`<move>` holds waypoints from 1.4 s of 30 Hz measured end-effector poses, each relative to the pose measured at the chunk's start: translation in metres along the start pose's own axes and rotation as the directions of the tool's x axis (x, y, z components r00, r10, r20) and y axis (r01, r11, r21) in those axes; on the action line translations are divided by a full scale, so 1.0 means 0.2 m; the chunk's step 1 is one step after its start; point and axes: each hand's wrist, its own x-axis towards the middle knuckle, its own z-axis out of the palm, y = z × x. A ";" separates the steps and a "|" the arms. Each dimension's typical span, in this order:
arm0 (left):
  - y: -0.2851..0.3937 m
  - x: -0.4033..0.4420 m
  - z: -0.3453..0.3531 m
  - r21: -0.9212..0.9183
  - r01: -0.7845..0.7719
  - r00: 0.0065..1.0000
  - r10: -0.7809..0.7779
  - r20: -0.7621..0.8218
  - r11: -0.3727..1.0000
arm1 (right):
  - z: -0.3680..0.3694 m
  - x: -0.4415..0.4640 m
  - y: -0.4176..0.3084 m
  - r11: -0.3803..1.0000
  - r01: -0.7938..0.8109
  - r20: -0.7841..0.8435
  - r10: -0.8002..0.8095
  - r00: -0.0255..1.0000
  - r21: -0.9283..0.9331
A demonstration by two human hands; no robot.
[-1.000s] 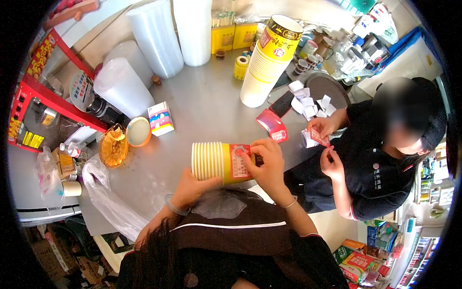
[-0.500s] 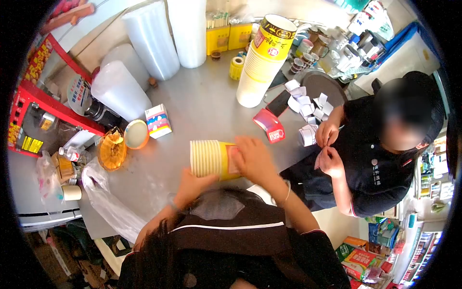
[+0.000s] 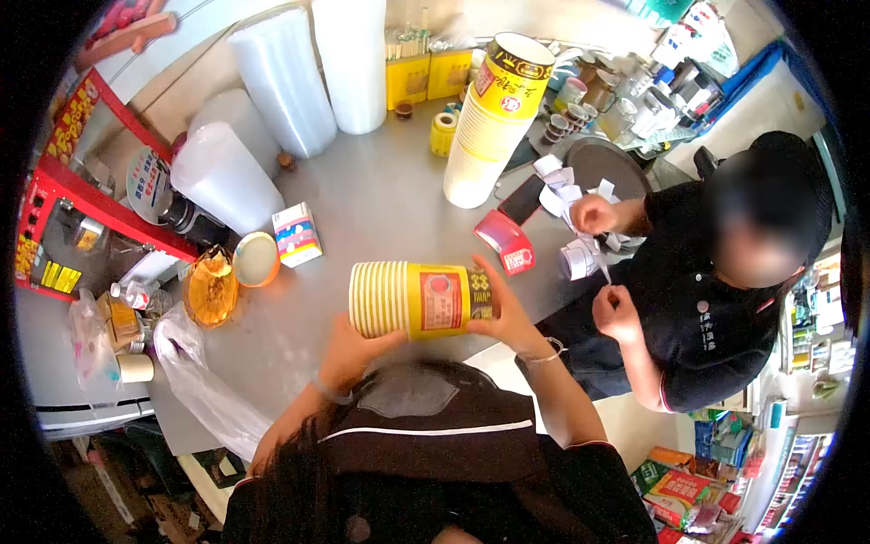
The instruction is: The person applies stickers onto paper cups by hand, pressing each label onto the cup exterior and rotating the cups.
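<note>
Right fingers [image 3: 501, 288] off curved label [image 3: 441, 302]

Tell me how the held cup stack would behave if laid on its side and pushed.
The stack would probably roll, since its sides are round. It could also slide apart, as the cups look merely nested, rims showing in a row. It is likely light for its size: the cups look like thin paper.

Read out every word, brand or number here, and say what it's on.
None can be read with certainty.
Held cups: print on red label, too small.
Tall cup stack: dark characters, too blurred.
Red card: white print, too small.
Red cabinet: yellow markings, too blurred.
Co-worker's shirt: pale lettering, too small.
</note>
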 end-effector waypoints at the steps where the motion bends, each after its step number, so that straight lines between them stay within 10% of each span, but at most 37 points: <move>1: 0.01 -0.01 0.00 -0.025 -0.008 1.000 0.007 -0.019 1.000 | 0.01 -0.01 0.00 0.994 0.056 -0.038 -0.059 0.998 -0.090; 10: 0.02 0.00 -0.08 -0.185 0.049 0.994 -0.066 -0.087 0.982 | 0.06 -0.04 0.05 0.908 0.153 -0.154 -0.228 0.962 -0.390; 13: 0.00 0.03 -0.26 -0.180 -0.087 0.967 0.039 -0.254 0.980 | -0.09 -0.05 0.02 0.985 0.133 -0.419 -0.075 0.905 0.110; 15: 0.01 0.03 -0.38 -0.216 -0.162 0.945 0.088 -0.315 0.963 | -0.12 -0.06 -0.15 0.957 0.288 -0.386 -0.282 0.878 -0.045; 17: 0.07 0.03 -0.43 -0.287 -0.179 0.954 0.095 -0.284 0.941 | -0.19 -0.01 -0.38 0.785 0.413 -0.292 -0.574 0.765 -0.462; 19: 0.07 0.05 -0.38 -0.271 -0.209 0.957 0.139 -0.254 0.940 | -0.18 0.13 -0.85 0.184 0.294 -0.020 -0.875 0.484 -0.938; 23: 0.11 0.04 -0.24 -0.275 -0.132 0.984 0.094 -0.149 0.952 | -0.24 0.54 -1.35 -0.141 -0.040 0.108 -0.886 0.451 -0.989; 28: 0.10 0.03 -0.16 -0.399 -0.064 0.997 0.041 -0.067 0.915 | -0.48 1.08 -1.26 -0.100 -0.008 0.051 -0.573 0.818 -0.995; 32: 0.11 0.05 -0.19 -0.668 0.175 0.983 -0.168 0.075 0.723 | -0.35 1.01 -1.08 -0.235 0.002 0.189 -0.776 0.602 -0.972; 33: 0.12 0.05 -0.18 -0.691 0.183 0.980 -0.188 0.070 0.699 | -0.25 0.89 -1.02 -0.208 0.211 0.284 -0.844 0.455 -0.955; 34: 0.15 0.06 -0.16 -0.715 0.189 0.977 -0.204 0.066 0.673 | -0.17 0.74 -0.86 0.201 0.414 0.131 -0.752 0.646 -0.888; 36: 0.13 0.09 -0.17 -0.771 0.211 0.966 -0.247 0.072 0.601 | -0.09 0.52 -0.56 0.574 0.580 0.411 -0.410 0.814 -0.578; 37: 0.06 0.13 -0.19 -0.804 0.225 0.959 -0.270 0.083 0.551 | -0.06 0.41 -0.41 0.759 0.468 0.517 -0.205 0.831 -0.452; 42: 0.10 0.14 -0.09 -0.708 0.300 0.953 -0.225 0.201 0.639 | -0.02 0.17 -0.01 0.996 -0.050 0.017 0.052 0.999 -0.073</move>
